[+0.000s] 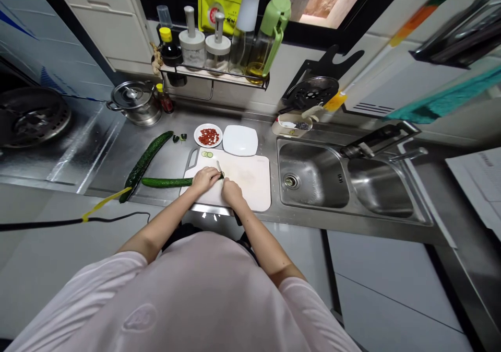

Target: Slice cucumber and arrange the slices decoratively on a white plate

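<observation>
My left hand (205,179) is closed over the right part of a cucumber (168,183), pressing it on the white cutting board (256,185). The cucumber's other end sticks out past the board's left side. In my right hand (234,192) is a knife (219,168). Its blade stands at the cucumber's cut end, and its dark handle shows below my fist. A few thin cucumber slices (207,154) lie at the board's upper left. My hands hide much of the cut end and the blade.
A second, whole cucumber (146,159) lies to the left, near cut-off cucumber ends (176,138). Behind the board are a plate of chopped red pieces (209,136) and a square white plate (240,140). A double sink (313,177) is at right, a lidded pot (135,103) at back left.
</observation>
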Available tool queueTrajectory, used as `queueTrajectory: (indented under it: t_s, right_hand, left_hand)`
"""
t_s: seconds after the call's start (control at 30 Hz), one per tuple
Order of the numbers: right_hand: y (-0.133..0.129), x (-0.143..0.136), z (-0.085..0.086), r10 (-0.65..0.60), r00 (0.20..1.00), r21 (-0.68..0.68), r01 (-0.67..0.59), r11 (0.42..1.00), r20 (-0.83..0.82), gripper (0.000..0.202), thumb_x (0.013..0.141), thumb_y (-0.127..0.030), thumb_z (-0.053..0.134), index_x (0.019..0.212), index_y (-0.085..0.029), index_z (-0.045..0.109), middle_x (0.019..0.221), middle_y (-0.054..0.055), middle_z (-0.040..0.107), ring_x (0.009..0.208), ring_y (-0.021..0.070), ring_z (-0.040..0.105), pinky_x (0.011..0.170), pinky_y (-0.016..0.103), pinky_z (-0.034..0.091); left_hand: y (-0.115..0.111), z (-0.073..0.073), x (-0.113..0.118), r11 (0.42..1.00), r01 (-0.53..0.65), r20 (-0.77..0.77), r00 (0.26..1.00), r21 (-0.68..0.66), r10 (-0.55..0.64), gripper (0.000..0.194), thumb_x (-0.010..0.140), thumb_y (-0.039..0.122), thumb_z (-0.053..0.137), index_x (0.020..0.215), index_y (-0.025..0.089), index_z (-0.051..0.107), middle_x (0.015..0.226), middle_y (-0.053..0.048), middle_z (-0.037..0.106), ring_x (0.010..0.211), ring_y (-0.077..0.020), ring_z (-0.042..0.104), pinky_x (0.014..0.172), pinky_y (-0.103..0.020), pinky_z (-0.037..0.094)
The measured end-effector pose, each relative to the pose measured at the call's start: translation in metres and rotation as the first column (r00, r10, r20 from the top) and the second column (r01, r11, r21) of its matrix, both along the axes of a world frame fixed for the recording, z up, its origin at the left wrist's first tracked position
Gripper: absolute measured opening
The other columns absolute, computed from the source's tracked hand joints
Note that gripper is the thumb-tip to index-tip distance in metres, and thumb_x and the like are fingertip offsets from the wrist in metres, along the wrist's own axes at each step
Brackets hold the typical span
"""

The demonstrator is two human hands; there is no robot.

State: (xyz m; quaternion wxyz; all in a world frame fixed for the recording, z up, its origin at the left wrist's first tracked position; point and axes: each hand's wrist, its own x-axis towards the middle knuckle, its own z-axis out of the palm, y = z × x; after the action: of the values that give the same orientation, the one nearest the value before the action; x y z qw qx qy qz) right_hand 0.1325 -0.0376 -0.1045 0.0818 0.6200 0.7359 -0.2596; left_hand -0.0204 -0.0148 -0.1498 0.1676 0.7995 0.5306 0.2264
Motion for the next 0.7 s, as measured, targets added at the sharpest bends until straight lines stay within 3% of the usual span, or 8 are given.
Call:
queueTrajectory:
  t_s: [0.3,0.7]
  right_hand:
    - [-0.019,0.01,-0.003,0.003,1.0,-0.019,-0.002,1.0,0.027,0.024,0.087,-0.009,0.041,0.109,-0.013,0.048,0.099,0.015,0.065,0.093,0.0231,0.064,0.075,0.03,0.047]
    - [-0.003,0.004,-0.003,0.003,1.0,-0.005,-0.003,1.0,-0.007,0.027,0.087,-0.009,0.041,0.113,-0.011,0.048,0.099,0.015,0.065,0.095,0.0241,0.064,0.074,0.03,0.047]
  left_hand:
    - [-0.002,0.004,0.001,1.0,-0.008,-0.001,1.0,0.009,0.008,0.025,0.092,0.033,0.046,0.095,0.023,0.069,0.097,-0.005,0.068,0.092,-0.0186,0.057,0.083,-0.032,0.045]
    - [-0.002,0.004,0.002,1.0,-0.008,0.01,1.0,-0.009,0.008,0.024,0.092,0.032,0.047,0.095,0.023,0.069,0.098,-0.004,0.068,0.094,-0.0189,0.057,0.085,-0.032,0.045]
